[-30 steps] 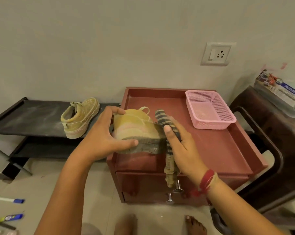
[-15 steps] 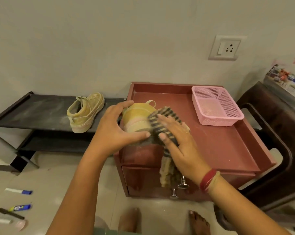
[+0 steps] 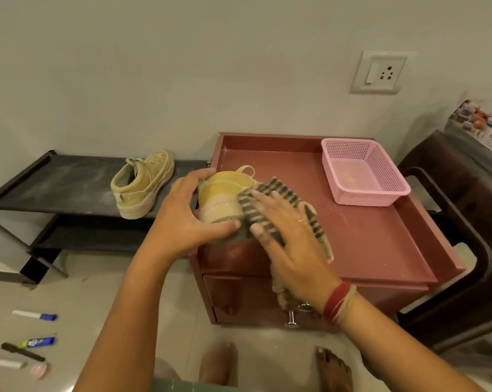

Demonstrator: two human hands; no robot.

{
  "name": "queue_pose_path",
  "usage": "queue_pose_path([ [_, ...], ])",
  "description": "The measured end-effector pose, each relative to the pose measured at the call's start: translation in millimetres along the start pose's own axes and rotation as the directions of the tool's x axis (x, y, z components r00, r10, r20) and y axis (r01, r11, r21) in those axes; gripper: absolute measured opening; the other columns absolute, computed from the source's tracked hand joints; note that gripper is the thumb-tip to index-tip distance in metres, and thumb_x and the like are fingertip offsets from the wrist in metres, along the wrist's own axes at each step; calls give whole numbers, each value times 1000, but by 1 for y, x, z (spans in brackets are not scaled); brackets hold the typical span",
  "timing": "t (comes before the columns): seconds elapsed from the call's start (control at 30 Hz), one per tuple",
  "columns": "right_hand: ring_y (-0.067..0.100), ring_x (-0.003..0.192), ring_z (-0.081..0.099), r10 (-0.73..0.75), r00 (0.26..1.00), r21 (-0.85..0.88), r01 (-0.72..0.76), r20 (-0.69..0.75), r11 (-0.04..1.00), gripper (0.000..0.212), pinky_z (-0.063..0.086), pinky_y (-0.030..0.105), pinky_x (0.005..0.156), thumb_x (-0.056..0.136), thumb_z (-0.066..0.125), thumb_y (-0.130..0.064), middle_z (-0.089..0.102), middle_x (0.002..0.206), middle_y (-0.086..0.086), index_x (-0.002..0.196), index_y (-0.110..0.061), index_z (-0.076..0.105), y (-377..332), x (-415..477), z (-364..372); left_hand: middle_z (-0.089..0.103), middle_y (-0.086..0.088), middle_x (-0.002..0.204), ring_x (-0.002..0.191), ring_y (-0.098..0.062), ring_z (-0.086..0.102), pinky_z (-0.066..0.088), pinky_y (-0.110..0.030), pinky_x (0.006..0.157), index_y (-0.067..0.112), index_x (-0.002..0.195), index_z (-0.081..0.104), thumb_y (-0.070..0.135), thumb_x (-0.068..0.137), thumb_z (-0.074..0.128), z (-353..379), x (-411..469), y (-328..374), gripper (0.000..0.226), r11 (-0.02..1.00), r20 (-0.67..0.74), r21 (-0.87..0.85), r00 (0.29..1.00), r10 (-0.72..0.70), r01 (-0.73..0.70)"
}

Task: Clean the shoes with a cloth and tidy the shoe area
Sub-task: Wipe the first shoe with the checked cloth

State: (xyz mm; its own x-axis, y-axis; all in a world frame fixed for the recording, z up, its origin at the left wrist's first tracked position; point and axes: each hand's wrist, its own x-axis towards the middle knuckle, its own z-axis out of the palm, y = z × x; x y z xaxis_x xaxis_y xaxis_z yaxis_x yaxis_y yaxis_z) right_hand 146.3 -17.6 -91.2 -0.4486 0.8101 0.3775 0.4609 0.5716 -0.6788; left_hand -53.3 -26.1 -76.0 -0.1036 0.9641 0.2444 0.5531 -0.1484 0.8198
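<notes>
Left hand: clamped on the yellow shoe at one end, with the fingers over the top and the thumb along the sole edge. The shoe is held over the 9 o'clock front corner of the red bench.

Right hand: blurred, laid flat with fingers spread, pressing the striped cloth against the 3 o'clock side of the shoe. The cloth's tail hangs below the wrist, in front of the drawer.

The two thumbs lie just beside each other at the sole; I cannot tell whether they touch.

Second shoe: upright on the black shoe rack, at 9 o'clock from the held shoe and apart from it.

Pink basket: on the bench, at 2 o'clock from the hands.

Markers: on the floor at 8 o'clock.
</notes>
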Motion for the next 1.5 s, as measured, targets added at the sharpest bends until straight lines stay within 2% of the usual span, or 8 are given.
queue_pose_path([
  [0.37, 0, 139, 24, -63, 998, 2, 63, 22, 998, 40, 6, 36, 118, 93, 34, -51, 39, 143, -23, 132, -44, 40, 2, 0, 0, 47, 12, 131, 119, -5, 46, 43, -32, 99, 45, 127, 46, 68, 42, 75, 0, -4, -3, 93, 999, -54, 26, 998, -21, 22],
  [0.53, 4, 134, 34, 137, 986, -60, -142, -92, 988, 56, 21, 49, 114, 87, 29, -61, 45, 139, -16, 132, -33, 50, 44, 13, -17, 44, 16, 130, 113, 3, 44, 39, -13, 84, 54, 121, 40, 67, 41, 76, -3, -5, -5, 88, 998, 1, 16, 998, -67, 67],
  [0.63, 15, 130, 43, 269, 952, 122, -253, -147, 960, 64, 31, 49, 110, 85, 33, -65, 52, 137, -2, 130, -23, 53, 58, 14, -13, 40, 16, 131, 116, -4, 45, 45, -26, 91, 53, 123, 37, 65, 44, 76, -11, -5, -15, 89, 991, 100, 56, 987, -126, 121],
  [0.73, 19, 139, 28, 325, 939, 50, -321, -116, 946, 68, 16, 37, 117, 85, 30, -65, 41, 146, 1, 135, -22, 48, 54, 16, -1, 37, 11, 131, 116, -9, 43, 41, -29, 93, 50, 125, 34, 67, 46, 75, -8, -6, -21, 91, 981, 85, 124, 984, -159, 148],
  [0.97, 4, 140, 12, -75, 981, -263, 121, 177, 957, 50, -6, 38, 117, 92, 24, -55, 31, 149, -18, 138, -41, 39, 7, 3, 18, 35, 10, 128, 115, -6, 38, 33, -23, 91, 34, 141, 37, 65, 47, 71, 3, -3, -19, 105, 972, 48, 199, 990, -134, 122],
  [1.13, 13, 144, 16, 87, 996, -403, -71, 23, 913, 56, 0, 42, 117, 90, 18, -59, 32, 150, -15, 137, -39, 41, 22, 13, 3, 42, 7, 132, 121, -8, 39, 37, -29, 99, 28, 142, 40, 66, 50, 82, 3, -2, -18, 108, 954, -3, 270, 991, -136, 131],
  [1.27, 4, 141, 14, -65, 980, -255, 113, 190, 960, 47, -5, 36, 117, 92, 25, -55, 33, 148, -19, 138, -44, 33, 11, 3, 15, 46, 3, 134, 124, -14, 45, 37, -27, 98, 27, 141, 44, 71, 42, 60, 3, -1, -16, 110, 957, -9, 245, 988, -156, 154],
  [1.5, 7, 142, 16, -63, 982, -201, 99, 177, 975, 52, -9, 37, 117, 92, 24, -57, 36, 147, -18, 136, -38, 43, 6, 12, 16, 50, 0, 134, 124, -16, 47, 41, -31, 100, 25, 140, 47, 71, 42, 58, 1, -1, -13, 109, 953, -21, 254, 986, -168, 167],
])
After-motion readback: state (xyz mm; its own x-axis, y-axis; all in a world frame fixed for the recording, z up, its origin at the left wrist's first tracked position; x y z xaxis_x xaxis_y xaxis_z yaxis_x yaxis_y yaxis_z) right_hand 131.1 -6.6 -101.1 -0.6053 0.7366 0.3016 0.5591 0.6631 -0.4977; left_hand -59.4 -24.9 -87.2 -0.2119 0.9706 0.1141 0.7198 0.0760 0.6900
